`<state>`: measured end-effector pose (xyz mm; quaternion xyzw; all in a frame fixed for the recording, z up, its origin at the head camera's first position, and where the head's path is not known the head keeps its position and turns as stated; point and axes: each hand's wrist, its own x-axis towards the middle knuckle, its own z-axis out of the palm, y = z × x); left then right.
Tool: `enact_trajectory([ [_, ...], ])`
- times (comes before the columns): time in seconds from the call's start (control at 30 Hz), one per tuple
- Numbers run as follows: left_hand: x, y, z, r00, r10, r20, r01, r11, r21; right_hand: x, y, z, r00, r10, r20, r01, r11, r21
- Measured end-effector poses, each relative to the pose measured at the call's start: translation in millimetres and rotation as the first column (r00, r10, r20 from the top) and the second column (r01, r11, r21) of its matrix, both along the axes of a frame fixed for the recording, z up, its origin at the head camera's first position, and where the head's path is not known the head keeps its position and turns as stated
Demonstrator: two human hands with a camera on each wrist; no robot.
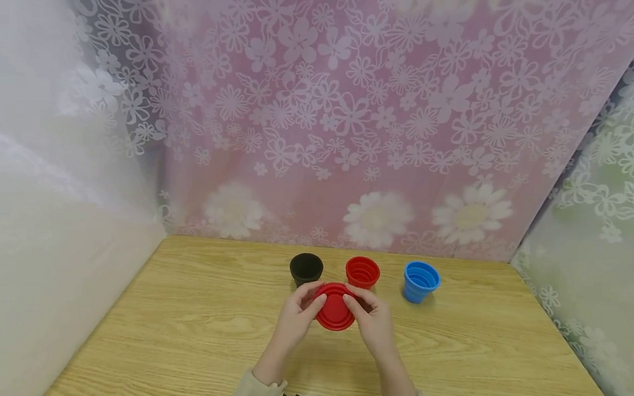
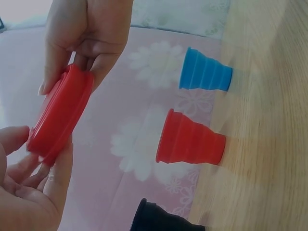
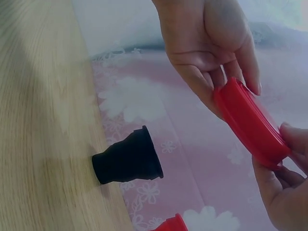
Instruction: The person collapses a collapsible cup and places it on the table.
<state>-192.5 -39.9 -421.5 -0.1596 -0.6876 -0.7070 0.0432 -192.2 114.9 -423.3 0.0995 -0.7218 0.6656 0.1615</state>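
A red collapsible cup, folded down to a thick, flat disc, is held up above the table between both hands. My left hand pinches its left edge, thumb on the near face and fingers behind. The right hand grips the opposite edge in the same way. Seen edge-on in the left wrist view, the folded cup is tilted, and its ridged rim shows. Behind the hands stand a black cup and an expanded red cup, both partly hidden by the hands in the head view.
To the right of the expanded red cup stands a blue collapsible cup, upright and expanded. All three stand near the back of a wooden table. A pink flowered curtain hangs behind, with pale sheets at both sides.
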Motion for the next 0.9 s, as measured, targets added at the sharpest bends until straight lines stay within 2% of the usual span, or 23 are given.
enact_trajectory([
  [0.1,-6.8,-2.8,-9.3,0.998,-0.006,0.062,0.005,1.0,0.014,-1.8,4.0,1.0,0.999,-0.036,0.015,0.036,0.998,-0.049],
  [0.2,-6.5,-5.3,-6.7,0.995,-0.009,0.097,0.01,1.0,-0.006,-1.8,7.5,3.2,0.998,-0.055,0.027,0.057,0.996,-0.063],
  [0.23,-4.4,-5.7,-3.1,0.995,-0.007,0.1,0.009,1.0,-0.018,-1.6,8.4,3.9,0.998,-0.056,0.033,0.058,0.996,-0.065],
  [0.37,-4.1,-6.6,-3.0,0.993,-0.007,0.12,0.009,1.0,-0.013,0.2,9.6,6.2,0.998,-0.046,0.037,0.048,0.997,-0.059],
  [0.47,-8.3,-7.6,-10.4,0.992,-0.002,0.127,0.0,1.0,0.015,0.7,10.4,7.8,0.997,-0.027,0.076,0.029,0.999,-0.038],
  [0.5,-8.2,-8.0,-9.8,0.992,0.002,0.129,-0.004,1.0,0.018,0.4,11.0,8.4,0.995,-0.015,0.095,0.018,0.999,-0.032],
  [0.67,-8.1,-10.1,-8.2,0.991,0.038,0.131,-0.042,0.999,0.03,-0.6,14.1,10.1,0.981,0.034,0.189,-0.03,0.999,-0.023],
  [0.9,-8.4,-12.1,-6.6,0.985,0.078,0.152,-0.088,0.994,0.067,-2.0,17.0,9.4,0.975,0.046,0.216,-0.042,0.999,-0.021],
])
